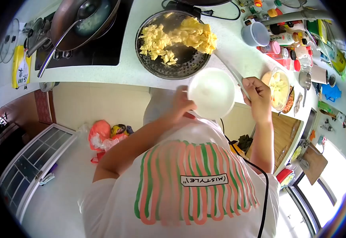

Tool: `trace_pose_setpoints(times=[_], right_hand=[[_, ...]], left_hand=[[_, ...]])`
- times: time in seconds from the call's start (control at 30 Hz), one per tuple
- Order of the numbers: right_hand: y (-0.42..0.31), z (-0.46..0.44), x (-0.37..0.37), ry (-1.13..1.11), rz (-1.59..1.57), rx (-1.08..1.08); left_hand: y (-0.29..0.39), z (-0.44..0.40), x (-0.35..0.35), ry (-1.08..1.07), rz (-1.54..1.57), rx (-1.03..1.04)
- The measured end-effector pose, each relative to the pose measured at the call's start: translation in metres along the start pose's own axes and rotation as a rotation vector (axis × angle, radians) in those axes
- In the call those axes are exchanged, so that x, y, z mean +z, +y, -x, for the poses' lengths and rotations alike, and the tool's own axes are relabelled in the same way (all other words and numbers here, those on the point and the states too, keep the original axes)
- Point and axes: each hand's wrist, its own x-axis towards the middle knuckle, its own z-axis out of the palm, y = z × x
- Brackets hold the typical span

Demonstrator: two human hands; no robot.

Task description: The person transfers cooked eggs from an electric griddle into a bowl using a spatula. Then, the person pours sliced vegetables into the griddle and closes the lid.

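Note:
My left hand (183,104) grips the side of a white bowl (211,93), which is tilted toward the camera at the counter's front edge and looks empty. My right hand (259,97) is closed around the handle of a spatula (229,68). The spatula reaches into a dark round pan (154,68), and its head is hidden under egg. Scrambled egg (195,33) lies heaped at the pan's right side, with more egg in loose pieces at the left. Bare dark pan bottom shows between and below the pieces.
A wok (58,35) with a metal ladle (64,39) stands on the black cooktop (111,43) at left. To the right are a clear container of pale chopped food (278,89), a plastic tub (255,34) and several bottles. Red bags (100,135) lie on the floor.

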Motion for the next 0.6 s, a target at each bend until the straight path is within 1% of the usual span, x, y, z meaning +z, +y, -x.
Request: trace_pose_setpoints(times=[0.13,0.17,0.2,0.27,0.3,0.4,0.43,0.53,0.6], right_hand=[[-0.014,0.021,-0.012,0.037,-0.003,-0.068],[-0.019,0.027,-0.014,0.014,-0.004,-0.116],[-0.022,0.033,-0.012,0.039,0.052,-0.148],[-0.027,0.041,-0.003,0.090,0.159,-0.210],[-0.032,0.044,0.002,0.065,0.234,-0.235],[-0.059,0.052,0.028,0.136,0.695,-0.506],[-0.060,0.051,0.030,0.162,0.764,-0.611],[-0.074,0.060,0.036,0.270,0.785,-0.615],[-0.078,0.061,0.037,0.256,0.813,-0.734]], left_hand=[[0.021,0.020,-0.029,0.105,0.135,0.263],[0.025,0.019,-0.037,0.139,0.169,0.333],[0.030,0.017,-0.043,0.175,0.204,0.401],[0.051,0.021,-0.045,0.157,0.198,0.496],[0.060,0.024,-0.047,0.148,0.193,0.540],[0.079,0.031,-0.054,0.081,0.207,0.557],[0.086,0.034,-0.053,0.057,0.231,0.587],[0.090,0.036,-0.065,0.042,0.208,0.620],[0.092,0.035,-0.074,0.013,0.199,0.647]])
